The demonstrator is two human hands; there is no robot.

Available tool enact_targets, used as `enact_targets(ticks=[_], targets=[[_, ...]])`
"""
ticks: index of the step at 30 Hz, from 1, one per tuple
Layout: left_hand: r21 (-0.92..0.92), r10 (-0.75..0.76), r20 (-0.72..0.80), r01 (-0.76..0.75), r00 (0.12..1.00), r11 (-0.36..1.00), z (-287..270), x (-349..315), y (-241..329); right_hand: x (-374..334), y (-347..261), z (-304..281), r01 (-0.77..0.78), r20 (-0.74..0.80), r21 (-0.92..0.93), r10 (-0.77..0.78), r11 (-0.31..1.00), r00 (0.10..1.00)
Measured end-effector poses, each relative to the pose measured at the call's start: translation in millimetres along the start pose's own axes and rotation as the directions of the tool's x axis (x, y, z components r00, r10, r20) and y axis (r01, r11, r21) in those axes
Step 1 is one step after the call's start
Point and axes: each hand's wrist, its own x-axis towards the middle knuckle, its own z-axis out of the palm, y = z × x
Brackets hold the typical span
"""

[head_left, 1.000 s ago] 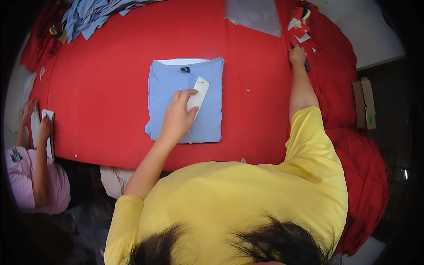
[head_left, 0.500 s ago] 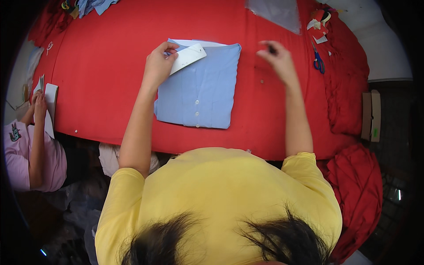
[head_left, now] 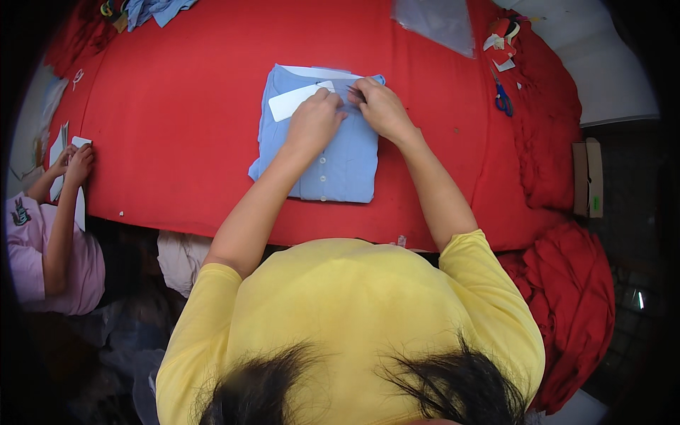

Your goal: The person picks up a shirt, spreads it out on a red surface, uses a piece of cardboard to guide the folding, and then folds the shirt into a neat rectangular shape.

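Note:
A light blue shirt, folded, with white buttons down its front, lies in front of me; white card shows behind its neckline. Across its upper left part rests a white tag. My left hand is closed over the shirt at the tag's right end, fingers bent; what they pinch is hidden. Close beside it, my right hand holds a small dark object between thumb and fingers, at the shirt's upper right. The object is too small to name.
Red cloth covers the table. At the right lie blue-handled scissors and a tape roll. A clear plastic bag is at the far edge. At the left, another person's hands handle white cards.
My left hand has let go of the tag's left end and moved right to its other end. My right hand has come in from the right with the small dark object.

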Motion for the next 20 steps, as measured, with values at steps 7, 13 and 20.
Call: enact_targets(ticks=[7,13,20], targets=[[0.023,-0.173,0.192,0.172,0.966,0.985,-1,13,-1,-45,-24,-1,-0.264,0.056,0.397,0.264,0.879,0.963],[-0.215,-0.204,0.384,0.303,0.9,0.928,-15,29,-15,-61,-28,16,-0.296,-0.069,0.323,0.335,0.899,0.94],[-0.455,-0.196,0.514,0.459,0.835,0.763,-13,39,-37,-58,-30,25,-0.25,-0.112,0.121,0.263,0.961,0.958]])
